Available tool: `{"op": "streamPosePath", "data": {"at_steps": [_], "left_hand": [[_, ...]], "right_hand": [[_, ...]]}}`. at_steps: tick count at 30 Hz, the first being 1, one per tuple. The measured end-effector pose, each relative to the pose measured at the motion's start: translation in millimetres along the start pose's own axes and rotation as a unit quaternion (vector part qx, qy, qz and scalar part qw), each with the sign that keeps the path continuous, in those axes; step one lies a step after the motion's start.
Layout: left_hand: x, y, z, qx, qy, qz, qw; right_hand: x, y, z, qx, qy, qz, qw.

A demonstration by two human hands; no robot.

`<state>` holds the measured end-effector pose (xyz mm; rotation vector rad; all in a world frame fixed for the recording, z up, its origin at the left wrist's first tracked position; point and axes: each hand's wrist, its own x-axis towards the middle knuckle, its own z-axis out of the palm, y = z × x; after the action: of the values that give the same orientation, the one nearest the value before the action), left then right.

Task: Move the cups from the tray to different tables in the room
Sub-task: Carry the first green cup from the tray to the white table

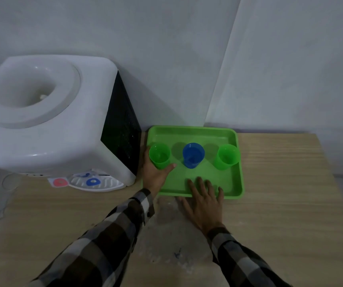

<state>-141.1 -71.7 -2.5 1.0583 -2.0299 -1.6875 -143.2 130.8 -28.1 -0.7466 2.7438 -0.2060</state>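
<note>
Checked sleeves (pixel 112 235) are reaching in from the bottom edge, cut off at the frame before the elbows. Beyond them the right hand (pixel 202 198) is lying flat with its fingers straight and spread, the fingertips resting over the near rim of the tray (pixel 195 129) and the palm sitting on the table (pixel 280 183); it is holding nothing. The left hand (pixel 156 175) is wrapping around the left green cup (pixel 159 155), with the thumb showing along the cup's near right side and the fingers hidden behind it, so how tightly they are closing cannot be seen.

3 cups are standing upright in a row across the middle of the green tray: the left green cup at the tray's left edge, the blue cup (pixel 193 155) in the middle and the right green cup (pixel 227 156) just beside the right rim, each apart from its neighbour. All 3 are open at the top; whether anything is in them is hard to make out in the dim light.

The tray is sitting at the back of the wooden table, near the wall. Just to its left a white water dispenser (pixel 48 112) is standing on the same table, its top opening carrying no bottle, with a blue tap and a red tap over its drip tray at the front.
</note>
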Motion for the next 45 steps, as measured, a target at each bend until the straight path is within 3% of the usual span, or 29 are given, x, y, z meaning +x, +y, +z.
{"op": "streamPosePath", "data": {"at_steps": [16,24,33,45], "left_hand": [[6,-3,-1,-0.072,0.052,-0.010,0.996],[-47,43,-45,-0.076,-0.012,0.061,0.995],[-94,97,-87,-0.027,-0.093,0.125,0.987],[-159,169,-112,-0.047,-0.199,0.204,0.957]], "right_hand": [[1,1,1,0.003,0.005,-0.003,1.000],[-11,-2,-21,0.027,-0.002,0.007,1.000],[-53,-19,-85,0.050,0.100,0.050,0.992],[-144,-34,-180,0.084,0.252,0.105,0.958]]}}
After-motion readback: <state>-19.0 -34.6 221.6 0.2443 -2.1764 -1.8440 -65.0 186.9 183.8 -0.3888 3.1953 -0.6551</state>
